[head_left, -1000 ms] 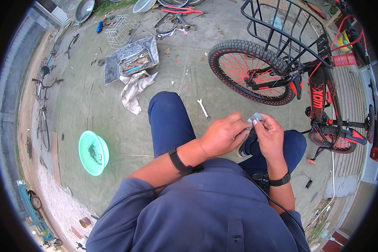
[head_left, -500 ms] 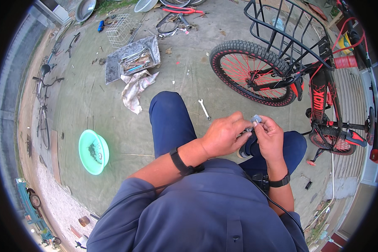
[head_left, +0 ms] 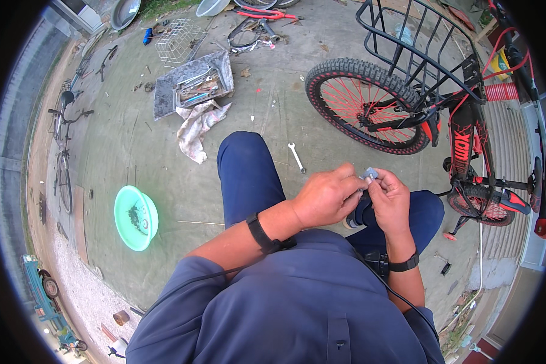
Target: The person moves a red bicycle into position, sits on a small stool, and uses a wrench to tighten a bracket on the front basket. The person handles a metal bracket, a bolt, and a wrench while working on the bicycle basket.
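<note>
Close together above my right knee, my left hand (head_left: 327, 195) and my right hand (head_left: 391, 200) meet at the fingertips. A small grey-blue piece (head_left: 371, 173) is pinched between the thumb and fingers of my right hand; its kind is too small to tell. The fingers of my left hand are closed in a pinch right beside it, and whatever they grip is mostly hidden by them. On the ground just beyond my hands lies a wrench (head_left: 296, 158), touched by neither hand.
A black and red bicycle (head_left: 461, 139) with a front basket (head_left: 415, 45) stands on the right. At the left is a green basin (head_left: 119, 219) with small dark parts. Ahead lie a tool tray (head_left: 164, 100), a stained rag (head_left: 191, 136) and a wire basket (head_left: 179, 42).
My left fingertips have shifted slightly against the grey-blue piece, which sits at a slightly different angle. Both hands stay in nearly the same place.
</note>
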The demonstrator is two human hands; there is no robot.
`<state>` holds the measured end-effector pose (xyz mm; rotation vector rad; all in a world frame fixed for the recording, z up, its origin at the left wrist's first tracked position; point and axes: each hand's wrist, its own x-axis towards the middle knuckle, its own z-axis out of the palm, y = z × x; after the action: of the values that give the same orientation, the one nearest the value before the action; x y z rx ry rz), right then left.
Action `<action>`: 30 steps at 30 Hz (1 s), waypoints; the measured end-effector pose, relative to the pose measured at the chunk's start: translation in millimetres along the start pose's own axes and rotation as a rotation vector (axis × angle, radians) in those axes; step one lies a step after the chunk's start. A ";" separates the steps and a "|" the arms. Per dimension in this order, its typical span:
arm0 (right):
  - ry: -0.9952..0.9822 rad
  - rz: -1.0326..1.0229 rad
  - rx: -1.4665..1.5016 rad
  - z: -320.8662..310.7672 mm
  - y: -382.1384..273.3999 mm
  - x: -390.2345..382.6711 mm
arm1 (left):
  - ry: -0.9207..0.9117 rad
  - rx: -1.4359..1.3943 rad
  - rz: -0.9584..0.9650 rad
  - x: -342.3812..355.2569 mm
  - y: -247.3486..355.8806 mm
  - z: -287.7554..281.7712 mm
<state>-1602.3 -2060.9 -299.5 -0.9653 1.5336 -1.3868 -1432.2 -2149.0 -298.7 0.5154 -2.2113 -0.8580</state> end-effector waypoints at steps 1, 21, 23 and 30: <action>-0.001 -0.002 -0.002 0.4 -0.5 0.0 | -0.004 -0.006 0.003 0.3 -0.1 0.0; 0.004 0.036 -0.051 0.0 -6.4 0.1 | -0.030 -0.070 -0.029 0.0 -2.0 -0.4; 0.003 0.027 -0.037 0.9 -7.4 -0.1 | -0.019 -0.071 -0.017 -0.5 -0.8 -0.2; -0.003 0.039 -0.042 1.9 -7.2 1.0 | -0.032 -0.069 -0.005 1.3 -5.6 0.2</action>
<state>-1600.9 -2063.2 -292.4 -0.9573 1.5773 -1.3302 -1432.7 -2153.6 -302.1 0.4772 -2.2014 -0.9476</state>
